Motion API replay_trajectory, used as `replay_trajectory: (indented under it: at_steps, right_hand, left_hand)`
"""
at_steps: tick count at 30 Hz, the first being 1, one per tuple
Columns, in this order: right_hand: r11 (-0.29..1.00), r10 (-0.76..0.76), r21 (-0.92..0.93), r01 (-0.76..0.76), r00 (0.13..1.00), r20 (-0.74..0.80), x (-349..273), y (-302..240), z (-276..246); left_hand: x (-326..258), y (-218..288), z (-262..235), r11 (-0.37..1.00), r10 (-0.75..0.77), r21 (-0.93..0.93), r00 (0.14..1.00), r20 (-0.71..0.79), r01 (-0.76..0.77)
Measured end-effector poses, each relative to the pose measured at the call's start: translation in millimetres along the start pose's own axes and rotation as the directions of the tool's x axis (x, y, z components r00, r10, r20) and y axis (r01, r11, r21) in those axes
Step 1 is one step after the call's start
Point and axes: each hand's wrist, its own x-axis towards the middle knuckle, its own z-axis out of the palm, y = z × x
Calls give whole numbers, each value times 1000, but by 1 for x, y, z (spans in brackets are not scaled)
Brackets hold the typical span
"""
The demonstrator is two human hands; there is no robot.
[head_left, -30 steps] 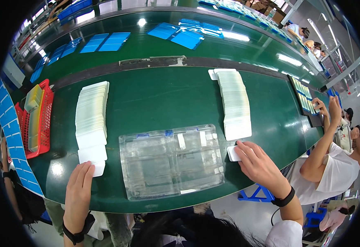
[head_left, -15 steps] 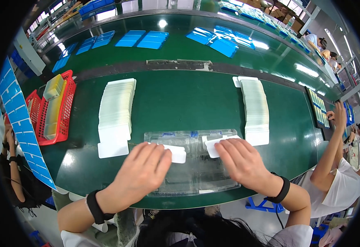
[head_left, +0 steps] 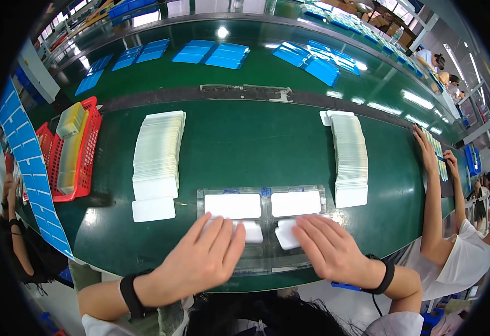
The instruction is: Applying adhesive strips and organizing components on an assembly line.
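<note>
A clear plastic tray (head_left: 266,264) lies in front of me, with one white card (head_left: 232,206) in its far left slot and another white card (head_left: 296,204) in the far right one. My left hand (head_left: 208,257) holds a white card (head_left: 253,232) over the near left part of the tray, fingers closed on it and slightly blurred. Over the near right part, my right hand (head_left: 334,246) grips a second white card (head_left: 287,234), tilted. Beyond the hands, a fanned row of cards (head_left: 158,148) stretches away on the left and a matching row (head_left: 350,151) on the right.
Red baskets (head_left: 91,137) with yellowish card packs stand at the left, beside a blue printed sheet (head_left: 29,168). Blue sheets (head_left: 227,55) lie on the green conveyor (head_left: 245,75) beyond the table. At the right, a co-worker's arms (head_left: 434,196) reach across the table.
Two white cards now lie in the tray's far slots. Both hands have moved nearer to me, each with a card. The blue sheets slid right; the co-worker's hands reached further out.
</note>
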Motion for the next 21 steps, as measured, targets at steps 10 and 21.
replay_trajectory:
  at_steps: [10, 21]
  right_hand:
    - [998, 66, -4, -67, 972, 225, -14, -29, 3]
    - [979, 154, 120, -163, 985, 79, -49, -50, -5]
  left_hand:
    - [-14, 29, 8, 986, 2, 168, 996, 88, -17]
    - [-47, 53, 0, 986, -74, -151, 997, -3, 73]
